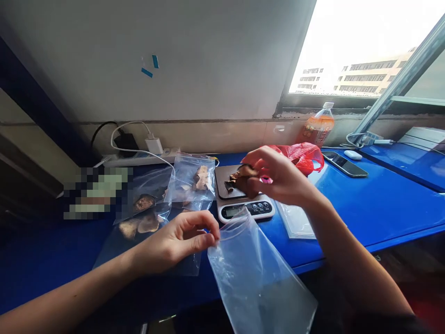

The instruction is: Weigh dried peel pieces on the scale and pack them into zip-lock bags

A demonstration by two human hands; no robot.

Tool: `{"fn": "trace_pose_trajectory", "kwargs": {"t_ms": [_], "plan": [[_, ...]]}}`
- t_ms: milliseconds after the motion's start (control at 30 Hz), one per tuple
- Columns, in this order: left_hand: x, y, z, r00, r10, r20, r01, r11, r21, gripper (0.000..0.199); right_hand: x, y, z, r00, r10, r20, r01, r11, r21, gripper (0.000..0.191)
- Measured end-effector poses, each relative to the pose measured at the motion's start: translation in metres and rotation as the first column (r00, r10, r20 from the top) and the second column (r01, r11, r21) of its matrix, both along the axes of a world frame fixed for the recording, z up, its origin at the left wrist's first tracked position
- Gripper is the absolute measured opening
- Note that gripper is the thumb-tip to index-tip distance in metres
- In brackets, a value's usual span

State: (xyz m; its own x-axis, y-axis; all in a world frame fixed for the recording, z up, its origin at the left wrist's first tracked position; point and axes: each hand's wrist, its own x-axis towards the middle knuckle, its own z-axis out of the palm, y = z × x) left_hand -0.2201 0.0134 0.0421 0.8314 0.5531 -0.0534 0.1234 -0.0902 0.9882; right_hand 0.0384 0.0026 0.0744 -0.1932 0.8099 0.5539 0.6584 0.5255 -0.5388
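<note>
My left hand (189, 235) pinches the top corner of a clear plastic bag (259, 278), which hangs in front of the table edge with nothing seen inside. Over the plate of a digital scale (227, 214), my right hand (269, 176) is closed on brown dried slices (243, 174); whether some of them rest on the plate cannot be told. Left of the scale lie clear bags holding similar pieces, one zip bag (200, 178) nearest it and another bag (144, 202) farther left.
A red plastic bag (304, 155) and a drink bottle (318, 125) stand behind my right hand. Flat clear bags (295, 222) lie right of the scale. Farther right are a phone (345, 164) and a white case (352, 154). A power strip (139, 158) with cables runs along the wall.
</note>
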Motion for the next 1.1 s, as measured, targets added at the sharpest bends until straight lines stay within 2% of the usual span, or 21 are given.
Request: {"fn": "trace_pose_trajectory", "kwargs": {"t_ms": [100, 167, 300, 500, 633, 667, 733, 800, 867, 900, 967, 1100], "plan": [[0.001, -0.001, -0.002, 0.996, 0.084, 0.011, -0.084, 0.996, 0.036, 0.025, -0.029, -0.013, -0.003, 0.962, 0.269, 0.043, -0.267, 0.963, -0.045, 0.030], [0.001, -0.001, -0.003, 0.994, 0.107, 0.012, -0.108, 0.993, 0.041, 0.022, -0.041, -0.016, -0.007, 0.933, 0.355, 0.053, -0.351, 0.934, -0.068, 0.028], [0.002, 0.000, -0.005, 0.988, 0.153, 0.015, -0.153, 0.988, 0.030, 0.019, -0.040, -0.013, -0.009, 0.923, 0.382, 0.036, -0.377, 0.920, -0.103, 0.023], [0.003, -0.002, -0.006, 0.964, 0.260, 0.057, -0.262, 0.964, 0.049, 0.029, -0.029, -0.014, -0.001, 0.846, 0.531, 0.050, -0.485, 0.805, -0.341, 0.012], [0.003, -0.003, -0.006, 0.957, 0.284, 0.053, -0.286, 0.957, 0.046, 0.030, -0.031, -0.015, 0.000, 0.820, 0.566, 0.089, -0.507, 0.789, -0.347, 0.014], [0.003, -0.003, -0.007, 0.958, 0.279, 0.058, -0.282, 0.959, 0.034, 0.030, -0.031, -0.013, -0.002, 0.831, 0.551, 0.075, -0.504, 0.803, -0.318, 0.015], [0.003, -0.002, -0.007, 0.960, 0.269, 0.079, -0.270, 0.963, 0.002, 0.029, -0.029, -0.006, -0.007, 0.898, 0.435, 0.060, -0.416, 0.887, -0.199, 0.016], [0.003, -0.003, -0.007, 0.962, 0.254, 0.098, -0.252, 0.967, -0.026, 0.027, -0.024, 0.006, -0.017, 0.977, 0.198, 0.081, -0.196, 0.980, -0.028, 0.014], [0.003, -0.003, -0.007, 0.966, 0.239, 0.099, -0.237, 0.971, -0.039, 0.027, -0.017, 0.020, -0.028, 0.993, -0.033, 0.115, 0.022, 0.995, 0.097, 0.017], [0.003, -0.003, -0.007, 0.967, 0.234, 0.098, -0.231, 0.972, -0.040, 0.027, -0.014, 0.026, -0.033, 0.987, -0.094, 0.132, 0.079, 0.990, 0.118, 0.021], [0.002, -0.003, -0.007, 0.969, 0.230, 0.094, -0.227, 0.973, -0.040, 0.026, -0.010, 0.037, -0.043, 0.979, -0.127, 0.157, 0.110, 0.988, 0.112, 0.026], [0.001, -0.004, -0.008, 0.970, 0.225, 0.097, -0.221, 0.974, -0.051, 0.026, -0.012, 0.042, -0.051, 0.975, -0.079, 0.210, 0.063, 0.995, 0.082, 0.029]]}}
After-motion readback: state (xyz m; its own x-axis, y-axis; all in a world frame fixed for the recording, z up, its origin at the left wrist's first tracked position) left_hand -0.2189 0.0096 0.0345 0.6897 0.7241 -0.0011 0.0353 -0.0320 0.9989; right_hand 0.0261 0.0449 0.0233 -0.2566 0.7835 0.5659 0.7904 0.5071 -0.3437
